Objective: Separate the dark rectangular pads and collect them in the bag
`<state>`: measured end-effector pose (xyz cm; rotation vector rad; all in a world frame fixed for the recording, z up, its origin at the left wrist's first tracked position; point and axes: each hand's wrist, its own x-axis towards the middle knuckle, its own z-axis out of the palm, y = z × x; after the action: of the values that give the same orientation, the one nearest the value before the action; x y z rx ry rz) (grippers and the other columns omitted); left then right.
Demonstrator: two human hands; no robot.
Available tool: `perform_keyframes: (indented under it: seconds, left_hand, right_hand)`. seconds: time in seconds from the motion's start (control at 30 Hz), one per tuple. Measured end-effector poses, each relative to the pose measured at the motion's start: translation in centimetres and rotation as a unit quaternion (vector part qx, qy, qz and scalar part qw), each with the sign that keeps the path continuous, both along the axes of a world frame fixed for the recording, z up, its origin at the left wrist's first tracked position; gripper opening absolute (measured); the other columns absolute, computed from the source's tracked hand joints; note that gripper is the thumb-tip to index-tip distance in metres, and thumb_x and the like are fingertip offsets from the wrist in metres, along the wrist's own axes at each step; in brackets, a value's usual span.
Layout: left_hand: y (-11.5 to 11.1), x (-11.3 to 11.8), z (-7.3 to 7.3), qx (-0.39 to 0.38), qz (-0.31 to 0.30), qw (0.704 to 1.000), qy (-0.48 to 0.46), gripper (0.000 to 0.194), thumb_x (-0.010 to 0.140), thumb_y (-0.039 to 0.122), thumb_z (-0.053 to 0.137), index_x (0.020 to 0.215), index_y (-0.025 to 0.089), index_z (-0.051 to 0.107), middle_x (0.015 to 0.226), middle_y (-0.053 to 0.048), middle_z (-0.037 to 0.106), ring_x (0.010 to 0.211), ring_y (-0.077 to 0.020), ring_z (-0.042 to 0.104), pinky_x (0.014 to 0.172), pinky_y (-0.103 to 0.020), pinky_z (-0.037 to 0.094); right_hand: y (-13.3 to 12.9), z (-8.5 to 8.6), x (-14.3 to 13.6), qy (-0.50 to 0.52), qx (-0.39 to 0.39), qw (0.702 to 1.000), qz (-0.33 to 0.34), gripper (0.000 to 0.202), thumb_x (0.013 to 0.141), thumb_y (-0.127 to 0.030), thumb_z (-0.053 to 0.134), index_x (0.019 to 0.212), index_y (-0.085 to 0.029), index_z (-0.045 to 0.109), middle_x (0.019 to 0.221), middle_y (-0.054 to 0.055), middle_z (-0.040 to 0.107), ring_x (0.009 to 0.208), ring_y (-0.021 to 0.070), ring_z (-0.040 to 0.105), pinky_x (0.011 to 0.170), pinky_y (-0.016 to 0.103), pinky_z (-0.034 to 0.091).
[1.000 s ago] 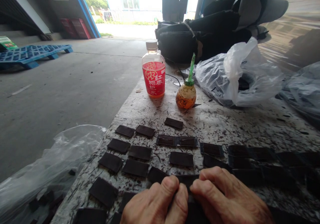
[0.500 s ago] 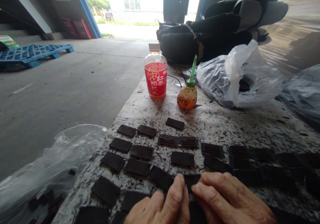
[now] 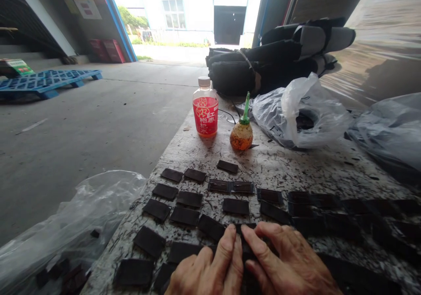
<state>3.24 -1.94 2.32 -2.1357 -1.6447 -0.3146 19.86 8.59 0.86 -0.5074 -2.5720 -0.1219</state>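
My left hand (image 3: 210, 266) and my right hand (image 3: 284, 257) are side by side at the bottom centre, fingertips close together on a dark flat piece (image 3: 246, 227) that they partly cover. Both hands have their fingers bent and pressed together over it. Around them, several black rectangular pieces (image 3: 133, 273) lie in uneven rows on the speckled tabletop (image 3: 184, 154). Beyond my hands, a pair of pieces with a shiny strip on top (image 3: 219, 185) lies end to end. Further right the dark pieces (image 3: 340, 224) lie close together and partly overlap.
A red-labelled bottle (image 3: 205, 115) and a round squeeze bottle with green nozzle (image 3: 241, 136) stand behind the pieces. Plastic bags (image 3: 296, 110) lie at the right. Clear plastic with dark scraps (image 3: 98, 203) hangs by the left edge. Black rolls (image 3: 250, 66) are stacked behind.
The view has tilted up slightly. My right hand has moved closer to my left hand, so their fingertips are nearer each other over the dark piece.
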Motion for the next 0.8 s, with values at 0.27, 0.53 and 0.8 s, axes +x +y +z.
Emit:
perform_keyframes:
  seconds: [0.27, 0.53, 0.8]
  left_hand:
    - [0.7, 0.9, 1.4, 0.025, 0.071, 0.992, -0.105, 0.033, 0.086, 0.024, 0.039, 0.115, 0.021, 0.054, 0.116, -0.011, 0.062, 0.083, -0.0140, 0.065, 0.065, -0.019, 0.052]
    - [-0.9, 0.9, 1.2, -0.148, 0.047, 0.986, -0.069, 0.047, 0.074, 0.004, 0.038, 0.120, 0.013, 0.048, 0.124, -0.015, 0.056, 0.085, -0.0164, 0.067, 0.069, -0.025, 0.054]
    - [0.1, 2.8, 3.7, -0.165, 0.111, 0.978, -0.067, 0.033, 0.080, 0.005, 0.039, 0.103, 0.019, 0.057, 0.114, -0.008, 0.063, 0.067, -0.0170, 0.068, 0.052, -0.026, 0.055]
  right_hand:
    - [-0.6, -0.3, 0.4, -0.029, -0.029, 0.999, -0.020, 0.034, 0.085, -0.027, 0.050, 0.115, -0.015, 0.058, 0.100, 0.011, 0.065, 0.087, 0.0247, 0.062, 0.073, 0.037, 0.052]
    - [-1.7, 1.9, -0.8, 0.034, -0.179, 0.981, -0.071, 0.025, 0.076, -0.018, 0.059, 0.100, -0.016, 0.066, 0.094, 0.010, 0.065, 0.085, 0.0269, 0.062, 0.075, 0.043, 0.053]
    - [-0.6, 3.2, 1.1, 0.116, -0.249, 0.961, -0.024, 0.019, 0.086, -0.018, 0.048, 0.087, -0.019, 0.066, 0.089, 0.004, 0.066, 0.081, 0.0139, 0.065, 0.074, 0.021, 0.053]
